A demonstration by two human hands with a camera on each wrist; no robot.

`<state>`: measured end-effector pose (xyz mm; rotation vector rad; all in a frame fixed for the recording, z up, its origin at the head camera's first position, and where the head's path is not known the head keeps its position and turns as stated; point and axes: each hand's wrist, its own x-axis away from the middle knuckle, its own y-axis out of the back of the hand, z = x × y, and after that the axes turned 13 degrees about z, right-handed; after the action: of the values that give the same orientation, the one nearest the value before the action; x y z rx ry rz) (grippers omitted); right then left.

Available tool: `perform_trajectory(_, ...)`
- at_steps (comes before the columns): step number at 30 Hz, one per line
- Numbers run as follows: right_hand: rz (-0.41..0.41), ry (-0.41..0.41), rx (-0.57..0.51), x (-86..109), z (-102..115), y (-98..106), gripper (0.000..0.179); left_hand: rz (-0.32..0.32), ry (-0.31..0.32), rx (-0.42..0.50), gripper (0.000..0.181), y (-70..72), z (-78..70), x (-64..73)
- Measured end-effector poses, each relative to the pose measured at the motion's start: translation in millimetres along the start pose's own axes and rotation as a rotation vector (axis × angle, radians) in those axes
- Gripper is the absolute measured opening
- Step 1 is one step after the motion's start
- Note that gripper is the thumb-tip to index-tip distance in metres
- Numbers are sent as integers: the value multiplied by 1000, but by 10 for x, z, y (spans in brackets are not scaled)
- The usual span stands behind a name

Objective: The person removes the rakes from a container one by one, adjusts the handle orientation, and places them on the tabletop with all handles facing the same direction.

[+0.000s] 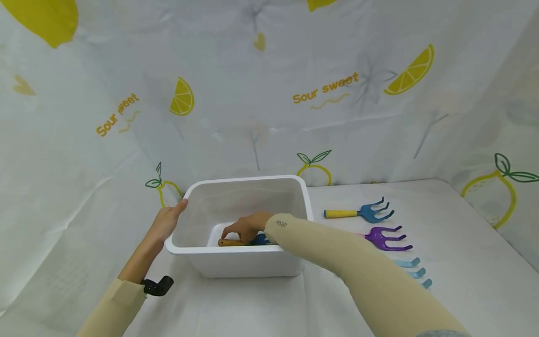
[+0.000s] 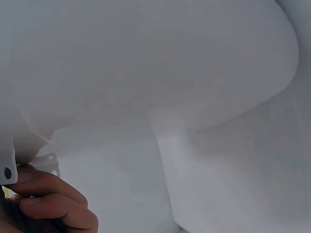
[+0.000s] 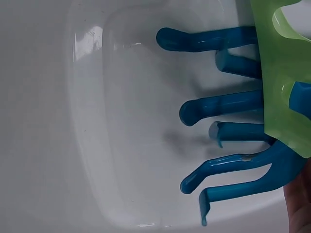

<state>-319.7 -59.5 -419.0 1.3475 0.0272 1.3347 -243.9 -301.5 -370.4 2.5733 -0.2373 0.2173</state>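
A white plastic bin (image 1: 248, 263) stands on the white-covered table. My left hand (image 1: 166, 222) grips its left rim, thumb near the top edge; in the left wrist view, curled fingers (image 2: 58, 199) show at lower left beside the white wall. Reaching inside the bin, my right hand (image 1: 246, 228) grips the orange-brown handle of a hand rake (image 1: 229, 242) low near the floor. Blue metal shows just right of that hand. In the right wrist view, blue rake tines (image 3: 228, 107) from more than one rake lie beside a light-green tool head (image 3: 284, 73), with part of my hand at the right edge.
Right of the bin lie a blue hand rake (image 1: 370, 214) with a yellow handle, a purple hand rake (image 1: 381, 239) and a light-blue hand rake (image 1: 417, 272). My right forearm partly covers the last two. A lemon-print cloth (image 1: 252, 112) hangs behind the bin.
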Motion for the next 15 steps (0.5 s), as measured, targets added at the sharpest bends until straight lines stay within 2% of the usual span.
perform_trajectory(6,-39,-11,5,-10,-16,33,75,0,-14,-9,81,9,-11,-1)
perform_trajectory(15,-99,35,-45,-18,4,52,75,3,-7,-2,80,9,2,5)
